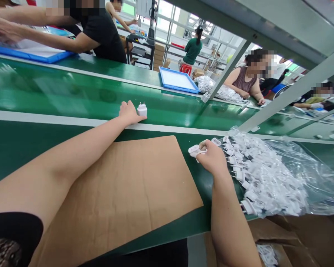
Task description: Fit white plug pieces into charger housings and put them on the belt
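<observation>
A white plug charger (142, 110) stands on the green conveyor belt with its two prongs pointing up. Right beside it is my left hand (130, 114), its thumb stretched out along the charger's base and its fingers spread to the left; whether they touch it is hard to tell. My right hand (211, 155) pinches another white plug charger (195, 150) above the dark green table, between the cardboard sheet and the heap. Just past its knuckles begins a large heap of white plug chargers (269, 174), many with metal prongs showing.
A flat cardboard sheet (139, 181) lies before me under my left forearm. Clear plastic (320, 181) spreads beside the heap, above an open carton (303, 241). Across the belt are a blue tray (179, 87) and several people seated at work. A slanted metal post (229, 70) rises at right.
</observation>
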`<state>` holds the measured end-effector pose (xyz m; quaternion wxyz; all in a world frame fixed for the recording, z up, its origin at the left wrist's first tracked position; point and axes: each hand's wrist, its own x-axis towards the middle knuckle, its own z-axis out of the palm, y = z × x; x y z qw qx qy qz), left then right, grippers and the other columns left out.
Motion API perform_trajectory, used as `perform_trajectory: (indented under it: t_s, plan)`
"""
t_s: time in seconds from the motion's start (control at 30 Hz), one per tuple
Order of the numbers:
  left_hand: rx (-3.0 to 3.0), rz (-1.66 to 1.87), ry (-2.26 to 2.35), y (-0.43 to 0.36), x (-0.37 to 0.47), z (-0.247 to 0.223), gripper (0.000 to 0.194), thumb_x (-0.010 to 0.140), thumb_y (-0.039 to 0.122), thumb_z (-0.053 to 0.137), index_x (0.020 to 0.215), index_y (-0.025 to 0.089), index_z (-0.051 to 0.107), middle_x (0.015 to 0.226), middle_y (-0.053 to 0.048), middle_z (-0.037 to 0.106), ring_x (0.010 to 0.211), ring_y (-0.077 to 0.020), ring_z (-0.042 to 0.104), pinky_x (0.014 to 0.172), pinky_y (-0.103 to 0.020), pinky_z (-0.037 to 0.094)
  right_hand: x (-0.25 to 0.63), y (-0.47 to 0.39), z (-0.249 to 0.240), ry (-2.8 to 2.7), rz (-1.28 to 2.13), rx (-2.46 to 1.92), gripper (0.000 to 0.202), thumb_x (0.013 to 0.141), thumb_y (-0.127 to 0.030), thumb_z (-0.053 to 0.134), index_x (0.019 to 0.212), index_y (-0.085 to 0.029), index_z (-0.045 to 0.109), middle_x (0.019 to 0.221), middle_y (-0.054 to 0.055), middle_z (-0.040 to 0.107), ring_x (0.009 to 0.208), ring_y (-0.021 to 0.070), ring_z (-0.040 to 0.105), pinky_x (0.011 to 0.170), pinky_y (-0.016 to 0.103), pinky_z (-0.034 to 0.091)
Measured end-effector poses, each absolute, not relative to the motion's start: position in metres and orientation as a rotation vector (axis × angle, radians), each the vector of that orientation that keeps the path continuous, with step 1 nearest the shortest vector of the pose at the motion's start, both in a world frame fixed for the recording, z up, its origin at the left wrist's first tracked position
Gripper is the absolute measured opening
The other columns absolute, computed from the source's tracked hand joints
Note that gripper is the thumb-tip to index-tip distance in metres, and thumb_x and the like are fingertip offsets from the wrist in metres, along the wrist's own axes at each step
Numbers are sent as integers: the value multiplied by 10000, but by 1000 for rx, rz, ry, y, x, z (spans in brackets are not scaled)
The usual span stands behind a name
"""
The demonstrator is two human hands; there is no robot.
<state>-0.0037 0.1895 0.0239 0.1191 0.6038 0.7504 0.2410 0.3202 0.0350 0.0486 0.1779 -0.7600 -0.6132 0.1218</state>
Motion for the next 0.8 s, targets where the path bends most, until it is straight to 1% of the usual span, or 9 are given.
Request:
perform_trajectory:
  t_s: [0.03, 0.1, 0.13, 0.2, 0.27, 0.37, 0.47, 0.6, 0.8]
  plan:
    - [1799, 869, 2202, 180, 2, 26, 822, 744, 380, 830, 1421, 74, 477, 1473, -269, 431, 1390, -431, 419, 1125, -513, 394, 312, 35, 45, -1654, 408, -2013, 228, 662, -280, 754, 850, -242, 631, 821, 10, 714, 752, 214, 654, 634, 287, 435]
    - [1950, 1161, 2007, 154, 17, 29, 560, 837, 263, 705, 1353, 113, 550, 1427, -213, 499, 1353, -363, 462, 1134, -479, 392, 294, 34, 37, -1493, 593, -1721, 271, 639, -320, 778, 852, -233, 634, 810, 6, 701, 706, 187, 638, 625, 282, 473]
    - [2010, 1213, 1822, 140, 25, 28, 433, 866, 236, 646, 1285, 137, 600, 1357, -176, 562, 1272, -321, 526, 1087, -451, 433, 284, 34, 33, -1423, 699, -1601, 292, 630, -323, 787, 868, -228, 645, 804, 4, 697, 678, 173, 628, 606, 276, 483]
    - [2001, 1126, 1441, 110, 41, 25, 284, 902, 290, 597, 1155, 180, 663, 1201, -115, 644, 1054, -255, 617, 912, -397, 515, 268, 32, 27, -1324, 863, -1448, 331, 616, -315, 807, 903, -216, 675, 788, -1, 690, 619, 145, 597, 564, 262, 483]
    - [1899, 1013, 1174, 85, 52, 20, 290, 933, 405, 579, 1117, 203, 675, 1124, -80, 675, 934, -217, 628, 816, -361, 521, 257, 31, 24, -1272, 951, -1385, 364, 611, -307, 826, 940, -208, 707, 788, -2, 688, 588, 125, 573, 537, 250, 475]
    - [1772, 945, 985, 65, 58, 12, 333, 952, 480, 552, 1100, 209, 677, 1089, -65, 693, 906, -202, 624, 805, -350, 507, 252, 29, 20, -1238, 1000, -1381, 411, 617, -300, 833, 1008, -208, 742, 769, -4, 678, 581, 121, 567, 526, 247, 480]
    - [1753, 916, 945, 63, 59, 3, 281, 953, 422, 545, 1056, 202, 686, 1062, -65, 690, 881, -195, 616, 792, -348, 497, 251, 28, 17, -1296, 958, -1414, 440, 629, -313, 825, 1054, -213, 768, 733, -15, 637, 562, 119, 561, 521, 252, 488]
    - [1737, 927, 923, 67, 59, -3, 210, 935, 334, 551, 1030, 187, 667, 991, -61, 677, 777, -167, 580, 730, -328, 489, 250, 26, 16, -1422, 797, -1439, 396, 683, -359, 793, 1058, -234, 803, 774, -3, 618, 574, 117, 566, 520, 252, 494]
    - [1649, 907, 920, 66, 59, -5, 121, 915, 318, 589, 948, 205, 619, 915, -37, 657, 759, -159, 559, 712, -313, 475, 252, 23, 14, -1361, 953, -1537, 484, 683, -332, 789, 1140, -175, 787, 840, 53, 736, 604, 150, 605, 540, 278, 531]
